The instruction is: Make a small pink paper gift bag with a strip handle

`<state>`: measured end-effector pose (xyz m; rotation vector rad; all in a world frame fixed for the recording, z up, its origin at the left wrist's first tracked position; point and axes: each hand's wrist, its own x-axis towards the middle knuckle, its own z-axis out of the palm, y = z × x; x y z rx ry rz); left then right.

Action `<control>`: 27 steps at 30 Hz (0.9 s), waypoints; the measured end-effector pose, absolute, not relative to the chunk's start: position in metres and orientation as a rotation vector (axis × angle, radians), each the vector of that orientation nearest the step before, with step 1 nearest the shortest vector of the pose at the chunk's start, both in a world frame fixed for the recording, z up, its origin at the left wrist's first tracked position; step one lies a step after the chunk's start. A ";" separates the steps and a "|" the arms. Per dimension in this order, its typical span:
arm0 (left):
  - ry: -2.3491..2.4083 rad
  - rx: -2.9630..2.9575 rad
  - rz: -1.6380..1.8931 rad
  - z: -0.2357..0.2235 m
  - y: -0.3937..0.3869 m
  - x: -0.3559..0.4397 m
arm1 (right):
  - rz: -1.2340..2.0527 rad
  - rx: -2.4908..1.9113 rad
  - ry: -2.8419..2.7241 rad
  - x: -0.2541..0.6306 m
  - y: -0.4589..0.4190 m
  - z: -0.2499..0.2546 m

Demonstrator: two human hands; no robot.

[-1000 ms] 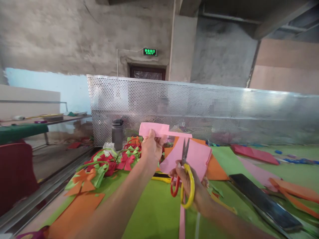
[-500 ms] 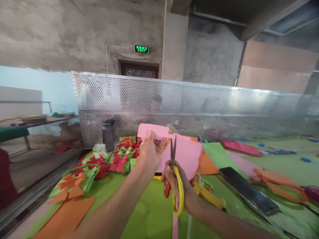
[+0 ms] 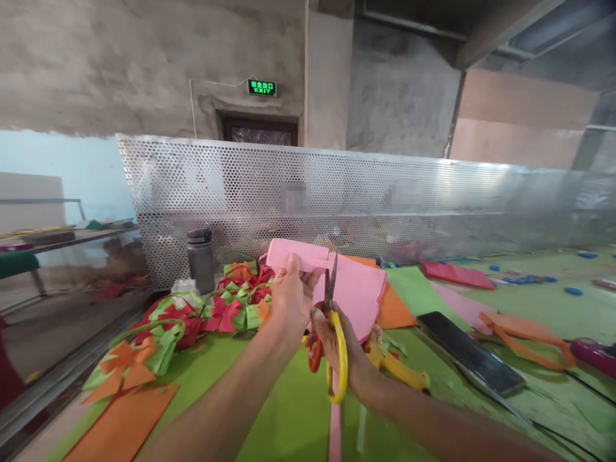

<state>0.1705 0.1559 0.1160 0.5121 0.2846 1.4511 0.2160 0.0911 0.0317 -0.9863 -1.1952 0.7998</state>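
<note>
My left hand (image 3: pixel 294 292) pinches a folded piece of pink paper (image 3: pixel 296 252) and holds it up over the table. In my right hand (image 3: pixel 339 340) is a pair of scissors (image 3: pixel 341 359) with one yellow and one red handle loop. The blades point upward, slightly parted, close to the right end of the pink piece. Behind the blades lies a larger pink sheet (image 3: pixel 359 295), partly covered by my right hand and the scissors. A narrow pink strip (image 3: pixel 335 430) lies below the scissors on the green surface.
Red, green and orange paper flower pieces (image 3: pixel 224 313) are heaped at left, before a grey bottle (image 3: pixel 201 260). An orange sheet (image 3: pixel 128 420) lies nearer. To the right are a phone (image 3: pixel 471 351), a yellow glue gun (image 3: pixel 399 371) and coloured sheets. A perforated metal panel (image 3: pixel 337 192) stands behind.
The scissor blades have come right up against the end of the held pink piece, whose narrow end strip now lies beside them. The view has turned slightly right.
</note>
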 end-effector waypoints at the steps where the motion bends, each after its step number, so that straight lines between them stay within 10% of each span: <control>1: 0.285 0.513 1.456 0.115 0.156 0.171 | 0.800 -0.993 -1.197 0.216 0.090 0.033; 27: 0.331 0.571 1.478 0.101 0.164 0.176 | 0.947 -0.950 -1.123 0.217 0.091 0.033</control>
